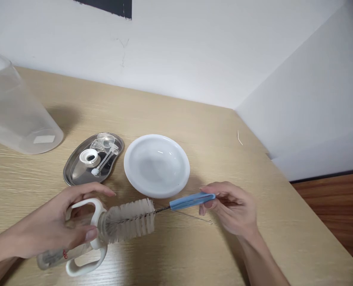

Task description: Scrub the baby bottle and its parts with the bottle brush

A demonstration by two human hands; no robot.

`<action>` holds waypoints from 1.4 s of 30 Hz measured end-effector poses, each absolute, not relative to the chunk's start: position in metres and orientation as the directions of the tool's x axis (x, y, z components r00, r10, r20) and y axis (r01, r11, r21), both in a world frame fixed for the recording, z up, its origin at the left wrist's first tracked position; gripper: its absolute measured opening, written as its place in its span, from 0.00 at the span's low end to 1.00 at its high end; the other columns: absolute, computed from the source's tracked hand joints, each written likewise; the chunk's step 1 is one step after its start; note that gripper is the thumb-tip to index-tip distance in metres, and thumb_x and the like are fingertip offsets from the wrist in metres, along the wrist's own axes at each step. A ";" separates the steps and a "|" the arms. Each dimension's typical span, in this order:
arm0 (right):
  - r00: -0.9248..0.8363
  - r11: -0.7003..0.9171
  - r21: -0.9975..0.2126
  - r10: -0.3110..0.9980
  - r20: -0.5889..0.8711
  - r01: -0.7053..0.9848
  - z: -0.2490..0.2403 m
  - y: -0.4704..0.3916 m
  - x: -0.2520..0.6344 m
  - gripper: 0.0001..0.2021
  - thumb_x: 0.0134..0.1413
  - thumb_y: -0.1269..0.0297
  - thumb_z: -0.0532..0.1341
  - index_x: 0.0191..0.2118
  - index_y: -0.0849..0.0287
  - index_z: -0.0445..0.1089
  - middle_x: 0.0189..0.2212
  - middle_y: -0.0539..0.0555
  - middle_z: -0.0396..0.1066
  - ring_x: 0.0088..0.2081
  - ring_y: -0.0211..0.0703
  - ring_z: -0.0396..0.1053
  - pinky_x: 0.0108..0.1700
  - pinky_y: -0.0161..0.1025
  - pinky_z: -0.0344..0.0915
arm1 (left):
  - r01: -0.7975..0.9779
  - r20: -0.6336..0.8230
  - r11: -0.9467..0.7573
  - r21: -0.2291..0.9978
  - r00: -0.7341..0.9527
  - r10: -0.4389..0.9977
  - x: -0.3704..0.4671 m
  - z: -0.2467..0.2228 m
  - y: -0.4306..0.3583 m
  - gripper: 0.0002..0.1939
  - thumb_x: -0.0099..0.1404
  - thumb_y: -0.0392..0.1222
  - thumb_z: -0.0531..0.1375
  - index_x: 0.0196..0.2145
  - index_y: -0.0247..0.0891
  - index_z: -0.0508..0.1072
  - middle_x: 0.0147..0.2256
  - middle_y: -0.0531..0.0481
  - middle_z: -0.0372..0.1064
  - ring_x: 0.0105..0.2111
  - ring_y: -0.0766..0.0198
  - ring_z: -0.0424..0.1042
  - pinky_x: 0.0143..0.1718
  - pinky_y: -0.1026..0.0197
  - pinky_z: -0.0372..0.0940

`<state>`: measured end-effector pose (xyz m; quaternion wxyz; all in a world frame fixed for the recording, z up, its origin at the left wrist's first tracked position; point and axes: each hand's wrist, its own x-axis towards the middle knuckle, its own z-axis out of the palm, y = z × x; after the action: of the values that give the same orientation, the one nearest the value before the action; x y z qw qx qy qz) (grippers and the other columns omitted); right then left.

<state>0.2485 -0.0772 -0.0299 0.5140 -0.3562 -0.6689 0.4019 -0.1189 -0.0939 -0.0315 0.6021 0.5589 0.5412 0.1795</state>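
Note:
My left hand [54, 224] grips a clear baby bottle [72, 246] with white side handles, held on its side low over the wooden table [194, 127]. My right hand [231, 206] pinches the blue handle of a bottle brush [152, 214]. The brush's white bristles sit at the bottle's mouth, partly inside it. A thin wire runs from under the handle towards my right hand.
A white bowl [156, 165] stands just behind the brush. Left of it a steel tray [75, 172] holds a white ring, a clear nipple and small parts. A large translucent tub [15, 115] sits at far left. White walls meet at the table's back corner.

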 end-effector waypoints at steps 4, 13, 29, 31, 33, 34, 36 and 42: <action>-0.213 0.375 -0.925 0.910 0.355 0.064 -0.031 -0.077 0.249 0.07 0.58 0.64 0.67 0.43 0.55 0.79 0.20 0.49 0.74 0.19 0.41 0.75 0.19 0.34 0.74 | 0.399 -0.515 0.360 0.843 0.409 0.753 -0.121 -0.031 -0.089 0.27 0.56 0.41 0.65 0.54 0.50 0.68 0.25 0.60 0.68 0.23 0.66 0.68 0.26 0.67 0.66; -0.246 0.389 -0.898 0.909 0.337 0.206 -0.034 -0.078 0.254 0.11 0.59 0.55 0.66 0.37 0.59 0.77 0.21 0.52 0.73 0.18 0.38 0.69 0.18 0.33 0.65 | 0.445 -0.473 0.291 0.847 0.379 0.795 -0.125 -0.036 -0.092 0.29 0.53 0.45 0.68 0.53 0.53 0.71 0.49 0.51 0.74 0.36 0.60 0.75 0.37 0.63 0.72; -0.300 0.349 -0.847 0.923 0.239 0.401 -0.027 -0.077 0.243 0.24 0.69 0.57 0.53 0.20 0.56 0.58 0.11 0.44 0.55 0.14 0.30 0.50 0.16 0.33 0.47 | 0.428 -0.482 0.314 0.848 0.376 0.791 -0.121 -0.034 -0.092 0.29 0.52 0.43 0.68 0.52 0.52 0.71 0.46 0.52 0.75 0.34 0.62 0.76 0.31 0.66 0.71; -0.300 0.344 -0.853 0.925 0.235 0.393 -0.028 -0.077 0.243 0.23 0.69 0.59 0.53 0.20 0.57 0.57 0.11 0.44 0.54 0.14 0.30 0.50 0.16 0.32 0.47 | 0.427 -0.478 0.313 0.848 0.363 0.800 -0.119 -0.035 -0.094 0.28 0.53 0.43 0.67 0.53 0.50 0.71 0.43 0.51 0.75 0.34 0.62 0.76 0.30 0.66 0.71; -0.298 0.347 -0.864 0.923 0.245 0.365 -0.030 -0.077 0.244 0.23 0.69 0.60 0.53 0.20 0.57 0.59 0.12 0.44 0.55 0.14 0.30 0.51 0.16 0.32 0.49 | 0.417 -0.453 0.302 0.857 0.331 0.828 -0.117 -0.035 -0.097 0.28 0.53 0.43 0.66 0.53 0.49 0.70 0.41 0.51 0.75 0.34 0.61 0.76 0.29 0.65 0.70; -0.293 0.353 -0.869 0.921 0.257 0.348 -0.031 -0.077 0.245 0.20 0.68 0.60 0.54 0.23 0.57 0.63 0.14 0.45 0.58 0.16 0.31 0.54 0.17 0.31 0.51 | 0.413 -0.441 0.297 0.861 0.317 0.839 -0.116 -0.036 -0.097 0.28 0.52 0.43 0.67 0.52 0.48 0.70 0.40 0.51 0.75 0.34 0.61 0.75 0.29 0.65 0.70; -0.286 0.373 -0.874 0.914 0.288 0.311 -0.032 -0.078 0.247 0.08 0.65 0.61 0.59 0.34 0.56 0.71 0.22 0.48 0.68 0.22 0.34 0.65 0.22 0.31 0.60 | 0.416 -0.432 0.290 0.862 0.303 0.850 -0.116 -0.036 -0.098 0.28 0.52 0.44 0.67 0.52 0.50 0.71 0.37 0.54 0.75 0.32 0.62 0.75 0.29 0.66 0.70; -0.339 0.446 -0.852 0.874 0.349 0.273 -0.033 -0.076 0.253 0.14 0.53 0.71 0.69 0.45 0.52 0.74 0.32 0.51 0.74 0.30 0.39 0.71 0.30 0.36 0.69 | 0.430 -0.495 0.325 0.842 0.379 0.781 -0.120 -0.031 -0.091 0.27 0.55 0.44 0.68 0.54 0.52 0.71 0.45 0.51 0.75 0.33 0.62 0.75 0.33 0.65 0.71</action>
<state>0.2528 -0.0763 -0.0332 0.4234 -0.3887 -0.7375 0.3547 -0.1204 -0.0910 -0.0312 0.6108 0.5627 0.5381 0.1440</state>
